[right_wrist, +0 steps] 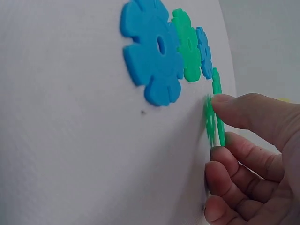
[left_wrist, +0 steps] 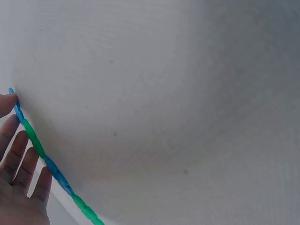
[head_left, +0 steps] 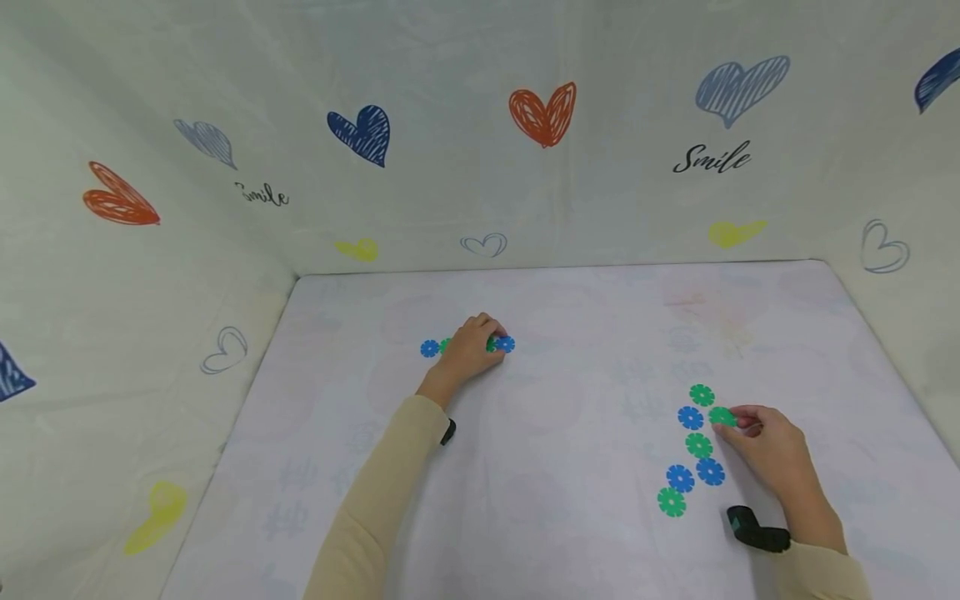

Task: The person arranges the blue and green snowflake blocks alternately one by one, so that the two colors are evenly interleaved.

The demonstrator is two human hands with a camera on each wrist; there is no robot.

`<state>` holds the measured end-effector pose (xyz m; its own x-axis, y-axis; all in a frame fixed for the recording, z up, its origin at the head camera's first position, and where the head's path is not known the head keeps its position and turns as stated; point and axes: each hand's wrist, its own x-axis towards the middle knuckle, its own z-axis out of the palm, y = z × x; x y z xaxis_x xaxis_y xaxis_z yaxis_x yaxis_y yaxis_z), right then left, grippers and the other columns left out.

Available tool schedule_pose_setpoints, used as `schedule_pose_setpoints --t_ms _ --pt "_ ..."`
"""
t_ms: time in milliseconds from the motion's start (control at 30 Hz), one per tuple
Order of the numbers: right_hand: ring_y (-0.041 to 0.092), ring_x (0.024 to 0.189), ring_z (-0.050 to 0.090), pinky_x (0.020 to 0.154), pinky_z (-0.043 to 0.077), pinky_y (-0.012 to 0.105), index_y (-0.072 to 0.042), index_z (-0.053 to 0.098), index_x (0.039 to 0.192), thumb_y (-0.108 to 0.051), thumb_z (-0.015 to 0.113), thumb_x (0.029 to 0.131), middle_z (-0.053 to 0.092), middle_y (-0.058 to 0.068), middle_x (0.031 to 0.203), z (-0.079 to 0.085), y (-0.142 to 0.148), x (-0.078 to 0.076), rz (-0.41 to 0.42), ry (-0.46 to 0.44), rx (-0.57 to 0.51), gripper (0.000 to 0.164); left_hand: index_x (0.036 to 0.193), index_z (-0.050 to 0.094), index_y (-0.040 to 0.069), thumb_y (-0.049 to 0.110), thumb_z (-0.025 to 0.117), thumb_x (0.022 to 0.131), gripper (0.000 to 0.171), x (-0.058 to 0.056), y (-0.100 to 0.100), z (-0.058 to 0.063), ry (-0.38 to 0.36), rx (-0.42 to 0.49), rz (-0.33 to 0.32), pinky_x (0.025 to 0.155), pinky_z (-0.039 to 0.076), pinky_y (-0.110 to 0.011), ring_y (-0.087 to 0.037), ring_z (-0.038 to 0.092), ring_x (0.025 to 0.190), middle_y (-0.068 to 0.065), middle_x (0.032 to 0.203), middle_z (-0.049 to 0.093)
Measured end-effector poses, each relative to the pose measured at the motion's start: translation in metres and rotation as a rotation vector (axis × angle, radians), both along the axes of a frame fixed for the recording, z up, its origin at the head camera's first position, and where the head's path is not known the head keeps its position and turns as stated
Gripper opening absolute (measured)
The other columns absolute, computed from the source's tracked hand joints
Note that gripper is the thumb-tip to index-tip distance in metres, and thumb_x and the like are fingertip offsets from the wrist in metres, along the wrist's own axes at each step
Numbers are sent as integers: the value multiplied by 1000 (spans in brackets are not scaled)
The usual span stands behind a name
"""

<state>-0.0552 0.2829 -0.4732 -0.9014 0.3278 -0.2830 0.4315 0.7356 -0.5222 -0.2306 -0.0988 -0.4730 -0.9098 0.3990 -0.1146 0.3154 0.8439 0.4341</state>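
Observation:
My left hand (head_left: 468, 348) lies over a row of flower-shaped plastic discs toward the back of the table. Its thumb and index finger sit at opposite edges of the blue flower disc (head_left: 506, 344) at the row's right end. Part of the row is hidden beneath this hand; in the left wrist view the joined discs (left_wrist: 57, 175) appear edge-on, alternating blue and green. At right, my right hand (head_left: 772, 442) pinches a green flower disc (head_left: 722, 416) between thumb and fingers. The right wrist view shows that disc tilted nearly edge-on, close over the tabletop.
Several loose discs, such as a blue disc (head_left: 710, 472) and a green disc (head_left: 671, 502), lie left of the right hand. The white table (head_left: 570, 500) meets hanging cloth (head_left: 450, 192) printed with hearts at its back and sides.

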Motion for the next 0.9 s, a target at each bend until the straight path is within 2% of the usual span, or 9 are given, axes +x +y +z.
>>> schedule_pose_setpoints --t_ms 167,267,400,500,533,633,733,900 --pt "35 90 49 66 46 31 10 47 121 -26 64 87 53 26 101 6 -1 1 -9 16 -15 52 112 60 14 22 65 85 29 0 -1 0 -1 6 4 104 38 -36 -20 46 113 -2 116 54" --pt "33 88 50 61 46 24 10 47 121 -26 64 88 54 25 100 8 -2 1 -1 43 -20 51 112 60 14 23 65 85 29 0 -1 -1 -3 5 7 104 38 -36 -20 46 113 -2 117 54" --pt "26 84 52 58 44 14 5 49 121 -33 63 88 56 20 97 -7 5 -4 36 123 24 53 112 60 13 22 65 85 29 1 -1 1 -6 7 12 104 38 -36 -21 46 114 -3 117 54" --pt "26 84 53 70 51 25 4 49 122 -36 64 87 56 20 98 -12 4 -10 56 157 8 55 112 60 13 22 65 85 29 2 -1 2 -2 -1 10 104 38 -36 -21 47 113 -3 117 54" --pt "23 82 54 68 51 22 4 50 121 -37 64 87 57 18 97 -10 1 -12 68 177 20 55 112 60 13 22 65 85 29 2 -1 2 1 -4 8 103 38 -36 -21 47 113 -3 116 54" --pt "21 81 55 70 53 31 5 51 119 -30 66 86 58 18 95 7 -16 -18 90 188 -25 51 112 60 13 23 65 85 29 1 0 1 7 -11 2 103 38 -36 -21 47 112 -3 116 54" --pt "18 78 55 60 48 17 6 52 117 -26 66 86 58 15 92 18 -31 -25 131 223 -47 46 113 60 13 23 65 85 30 2 1 2 7 -10 2 103 38 -36 -21 47 113 -3 116 54" --pt "25 84 57 60 44 11 8 53 116 -23 65 87 58 18 93 25 -55 -41 198 237 -148 45 113 60 13 23 65 86 30 2 1 3 8 -7 10 103 38 -36 -21 47 114 -3 117 54"
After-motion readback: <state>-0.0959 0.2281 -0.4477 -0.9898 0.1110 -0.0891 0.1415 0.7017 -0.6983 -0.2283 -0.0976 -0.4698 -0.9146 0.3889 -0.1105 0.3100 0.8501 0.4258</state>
